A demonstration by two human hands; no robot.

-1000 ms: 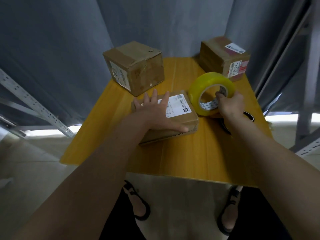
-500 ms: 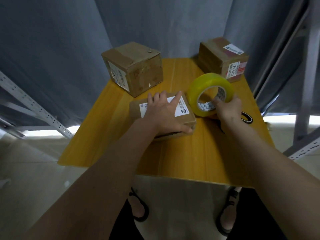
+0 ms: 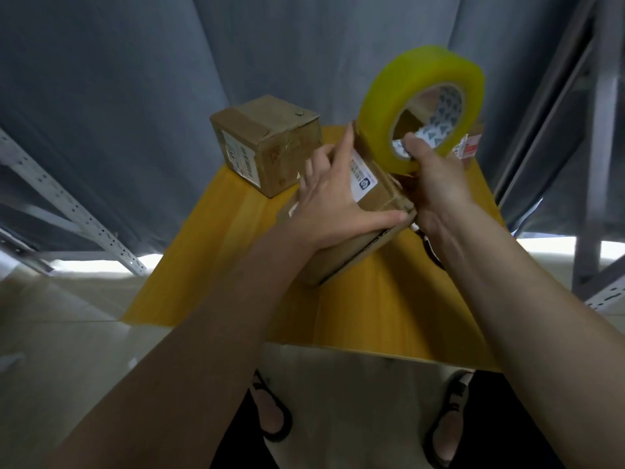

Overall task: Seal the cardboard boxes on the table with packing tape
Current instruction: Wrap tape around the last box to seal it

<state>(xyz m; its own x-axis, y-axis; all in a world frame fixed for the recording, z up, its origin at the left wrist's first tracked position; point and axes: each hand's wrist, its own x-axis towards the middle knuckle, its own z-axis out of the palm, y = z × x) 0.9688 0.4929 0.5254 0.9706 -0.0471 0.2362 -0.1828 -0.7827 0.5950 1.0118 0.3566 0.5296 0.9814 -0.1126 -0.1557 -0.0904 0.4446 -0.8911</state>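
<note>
Lifted since a second ago, the flat labelled box (image 3: 372, 211) now tilts up off the yellow table (image 3: 209, 252), and the yellow tape roll (image 3: 421, 106) has risen from the table to above it. At far left, a cube-shaped cardboard box (image 3: 267, 143) sits untouched near the table's back edge. Next, the left hand (image 3: 331, 204) lies spread over the labelled box, thumb along its near edge. To the right, the right hand (image 3: 436, 184) grips the roll, fingers hooked through its core. A 3rd box (image 3: 468, 148) peeks out behind the roll. Judging by this, taping of box 1 is about to begin; no strip looks pulled yet.
</note>
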